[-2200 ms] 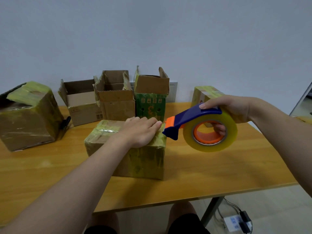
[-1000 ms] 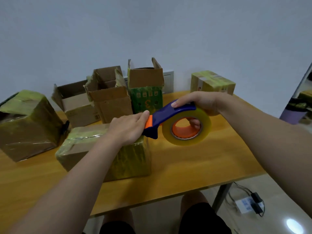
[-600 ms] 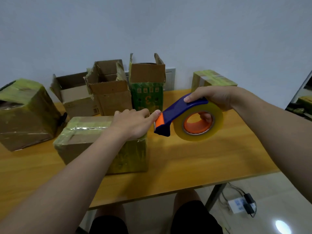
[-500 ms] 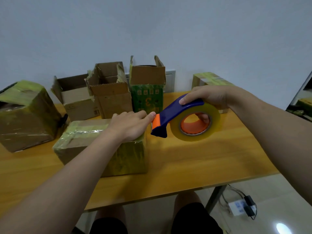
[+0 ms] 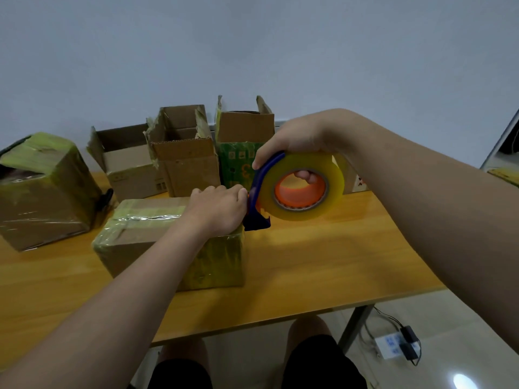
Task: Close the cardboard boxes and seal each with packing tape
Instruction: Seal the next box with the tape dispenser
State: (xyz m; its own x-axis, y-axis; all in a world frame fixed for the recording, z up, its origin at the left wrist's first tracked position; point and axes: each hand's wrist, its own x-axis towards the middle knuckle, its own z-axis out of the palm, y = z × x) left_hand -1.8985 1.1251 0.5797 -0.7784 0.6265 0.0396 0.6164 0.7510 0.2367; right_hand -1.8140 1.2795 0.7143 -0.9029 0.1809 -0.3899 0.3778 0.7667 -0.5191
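head: tape dispenser (image 5: 334, 181) at taped box's (image 5: 146, 228) right edge.

Left grip (image 5: 217, 210) low, right grip (image 5: 295, 138) curled.

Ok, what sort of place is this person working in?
Likely a small home or office packing spot: a wooden table against a bare wall, open and taped cardboard boxes, and a tape dispenser in the right hand.

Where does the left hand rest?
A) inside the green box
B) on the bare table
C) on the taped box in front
C: the left hand lies on the top of the taped box, beside the tape dispenser that the right hand grips.
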